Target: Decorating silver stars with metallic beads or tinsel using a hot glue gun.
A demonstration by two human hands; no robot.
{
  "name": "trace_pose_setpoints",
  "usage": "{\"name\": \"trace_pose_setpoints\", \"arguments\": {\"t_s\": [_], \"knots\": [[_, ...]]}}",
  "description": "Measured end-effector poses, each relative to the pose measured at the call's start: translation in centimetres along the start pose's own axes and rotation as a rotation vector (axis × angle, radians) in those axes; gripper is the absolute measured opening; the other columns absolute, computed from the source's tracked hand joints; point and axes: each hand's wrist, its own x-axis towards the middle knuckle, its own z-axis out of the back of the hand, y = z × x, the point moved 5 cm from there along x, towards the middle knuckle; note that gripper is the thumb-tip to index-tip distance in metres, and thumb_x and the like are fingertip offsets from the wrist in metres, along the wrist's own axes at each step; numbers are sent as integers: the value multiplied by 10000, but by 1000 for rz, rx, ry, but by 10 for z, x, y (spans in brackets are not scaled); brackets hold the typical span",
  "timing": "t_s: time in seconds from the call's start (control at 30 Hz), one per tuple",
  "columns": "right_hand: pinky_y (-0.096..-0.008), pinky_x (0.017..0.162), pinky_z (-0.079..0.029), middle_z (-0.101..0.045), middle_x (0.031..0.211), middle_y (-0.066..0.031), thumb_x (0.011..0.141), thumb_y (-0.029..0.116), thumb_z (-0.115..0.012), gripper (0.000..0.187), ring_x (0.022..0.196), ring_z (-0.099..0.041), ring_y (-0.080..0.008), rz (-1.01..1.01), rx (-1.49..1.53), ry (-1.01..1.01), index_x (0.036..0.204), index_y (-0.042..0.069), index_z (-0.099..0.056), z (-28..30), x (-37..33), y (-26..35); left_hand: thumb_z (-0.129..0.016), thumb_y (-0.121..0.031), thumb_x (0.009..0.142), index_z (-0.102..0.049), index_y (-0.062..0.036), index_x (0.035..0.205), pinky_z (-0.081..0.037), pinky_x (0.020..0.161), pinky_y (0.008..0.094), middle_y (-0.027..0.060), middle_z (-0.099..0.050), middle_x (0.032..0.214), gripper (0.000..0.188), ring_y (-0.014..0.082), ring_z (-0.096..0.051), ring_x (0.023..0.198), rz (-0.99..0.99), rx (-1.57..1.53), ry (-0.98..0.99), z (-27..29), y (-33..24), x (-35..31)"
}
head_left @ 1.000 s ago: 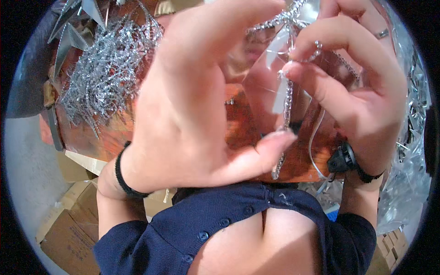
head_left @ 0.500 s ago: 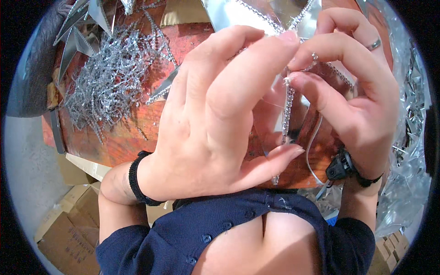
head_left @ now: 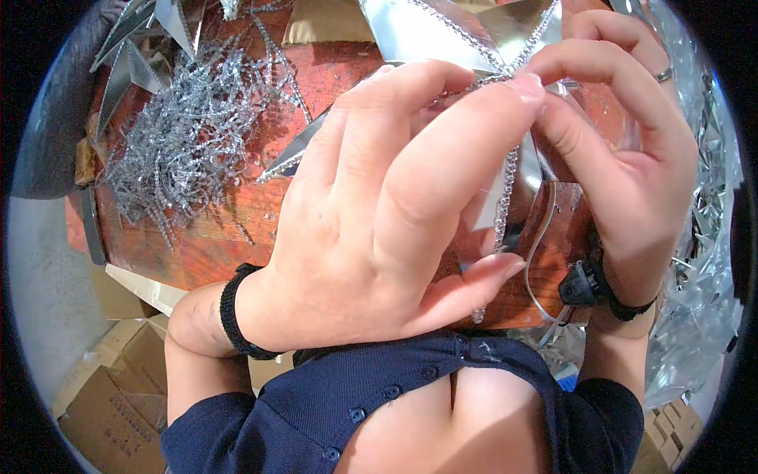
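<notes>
A shiny silver star ornament [head_left: 430, 39] lies in front of me, with silver beaded trim [head_left: 509, 186] running along its ridges. My left hand [head_left: 363, 197] spreads over its near left side and grips it. That index fingertip presses at the star's centre, and the thumb rests by the trim on the near point. Opposite, my right hand [head_left: 632, 150] closes its thumb and index finger on the trim at the centre. The pinched bit is mostly hidden by the fingertips.
A tangled heap of silver beaded trim [head_left: 181, 142] covers the left of the red-brown table [head_left: 213, 257]. More silver stars [head_left: 142, 71] stand at the far left. Clear plastic wrapping [head_left: 699, 308] lines the right side. Cardboard boxes [head_left: 110, 411] sit below at left.
The small loose curl of trim in my right fingers has gone from view at the centre. Both hands and the star have shifted slightly right, and more of the star's far face shows.
</notes>
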Motion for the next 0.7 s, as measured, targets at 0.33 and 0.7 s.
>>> {"name": "trace_pose_setpoints", "arguments": {"t_s": [0.33, 0.7], "knots": [[-299, 911, -401, -607, 1079, -115, 763, 56, -725, 173, 993, -558, -223, -11, 51, 30, 931, 38, -689, -4, 4, -5, -881, -202, 650, -227, 27, 1432, -387, 1044, 450, 275, -429, 1356, 1045, 354, -490, 1234, -178, -41, -54, -5, 21, -7], [-289, 875, -424, -616, 1091, -129, 795, 97, -720, 163, 954, -572, -222, -21, 104, 62, 952, 55, -704, -7, 7, -10, -885, -205, 623, -292, 21, 1402, -390, 1039, 467, 276, -438, 1347, 1005, 382, -457, 1264, 9, -106, -46, 0, 6, -5]]}}
